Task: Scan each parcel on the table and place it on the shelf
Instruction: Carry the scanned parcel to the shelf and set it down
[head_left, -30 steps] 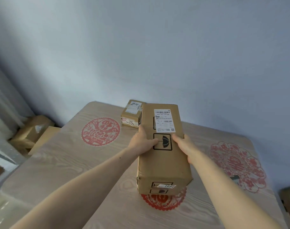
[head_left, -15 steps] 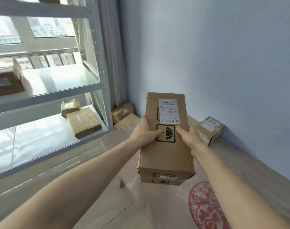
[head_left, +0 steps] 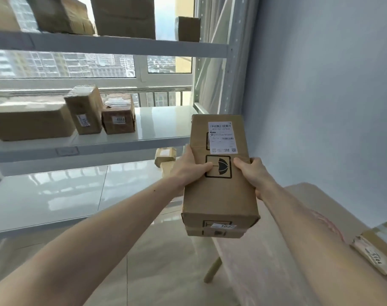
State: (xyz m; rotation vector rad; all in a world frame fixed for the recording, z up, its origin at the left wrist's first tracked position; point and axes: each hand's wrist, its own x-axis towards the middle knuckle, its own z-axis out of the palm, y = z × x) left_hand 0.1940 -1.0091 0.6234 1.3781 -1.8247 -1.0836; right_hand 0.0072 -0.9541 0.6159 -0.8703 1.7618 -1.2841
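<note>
A long brown cardboard parcel (head_left: pixel 219 193) with a white shipping label and a black umbrella mark hangs in the air before me. My left hand (head_left: pixel 188 171) grips its left side with the thumb on top. My right hand (head_left: pixel 252 173) grips its right side the same way. The metal shelf (head_left: pixel 122 140) stands to the left, its middle board level with the parcel's far end. A second small parcel (head_left: pixel 378 250) lies on the wooden table (head_left: pixel 265 261) at the lower right.
Several brown parcels (head_left: pixel 100 111) stand on the middle shelf board at the left; more sit on the top board (head_left: pixel 122 44). The lower board (head_left: pixel 55 195) is bare and glossy. Boxes (head_left: pixel 165 155) lie on the floor behind the shelf. A blue wall is at the right.
The view has swung left from the table to the shelf. Both hands have carried the parcel off the table and toward the shelf, grip unchanged.
</note>
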